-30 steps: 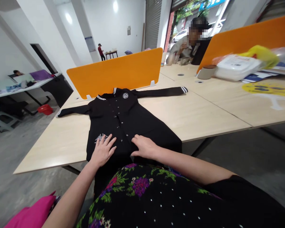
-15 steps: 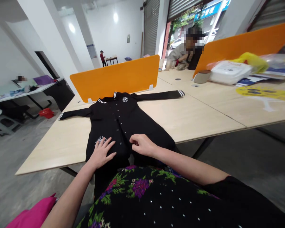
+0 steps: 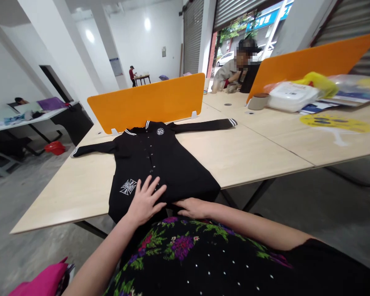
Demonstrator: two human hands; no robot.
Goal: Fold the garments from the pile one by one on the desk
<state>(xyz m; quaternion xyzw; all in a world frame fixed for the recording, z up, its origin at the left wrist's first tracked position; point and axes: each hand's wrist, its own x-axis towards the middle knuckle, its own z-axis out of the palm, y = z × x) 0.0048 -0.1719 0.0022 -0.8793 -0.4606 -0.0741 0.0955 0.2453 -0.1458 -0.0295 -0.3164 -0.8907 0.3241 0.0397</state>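
Since the earlier frames the right hand [image 3: 193,207] has slid down from the button placket to the jacket's hem at the near edge of the tabletop [image 3: 253,152], and the left hand [image 3: 144,199] has moved right, off the white cross emblem [image 3: 128,187] and toward the row of buttons. The black jacket [image 3: 160,162] lies face up in the centre of the frame, sleeves stretched out to either side, collar toward the orange divider [image 3: 148,100]. The left hand rests flat on the lower front with fingers spread; the right hand lies low along the hem, fingers extended and close together (whether it pinches any cloth cannot be told). This looks like smoothing the lower front flat, and a next move would call for even pressure outward so the fabric does not bunch at the edge. The camera view has also dropped a little, so the jacket sits nearer the frame's middle than before.
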